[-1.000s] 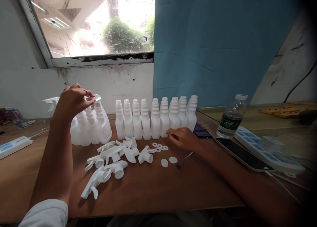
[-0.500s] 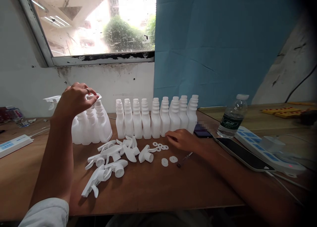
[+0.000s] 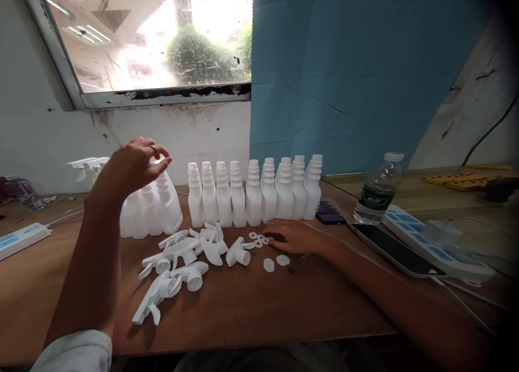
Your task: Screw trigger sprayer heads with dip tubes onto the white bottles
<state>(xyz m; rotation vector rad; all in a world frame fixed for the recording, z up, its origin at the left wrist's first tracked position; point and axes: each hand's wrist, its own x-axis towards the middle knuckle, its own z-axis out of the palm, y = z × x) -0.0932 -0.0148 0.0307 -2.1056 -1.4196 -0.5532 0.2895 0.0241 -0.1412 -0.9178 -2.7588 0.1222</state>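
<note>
My left hand (image 3: 140, 164) is over the tops of the left group of white plastic bottles (image 3: 168, 207), its curled fingers and thumb apart. It hides the bottle tops beneath it, so contact is unclear. My right hand (image 3: 294, 236) rests low over the table with thumb and fingertips closed at a small white ring washer (image 3: 266, 241). Other small washers (image 3: 258, 244) lie beside those fingertips. Nearer me are two larger white discs (image 3: 283, 260). Several white trigger spray heads (image 3: 194, 283) lie in a loose pile left of the washers.
A row of open-necked white bottles (image 3: 253, 199) stands along the back. White spray heads (image 3: 83, 164) show behind my left wrist. At right are a water bottle (image 3: 377, 193), a phone (image 3: 397, 247) and a power strip (image 3: 458, 261). Another power strip (image 3: 24, 239) lies left.
My right hand has moved left and down onto the small washers. My left hand has shifted slightly right, its thumb and fingers further apart. The view has moved a little.
</note>
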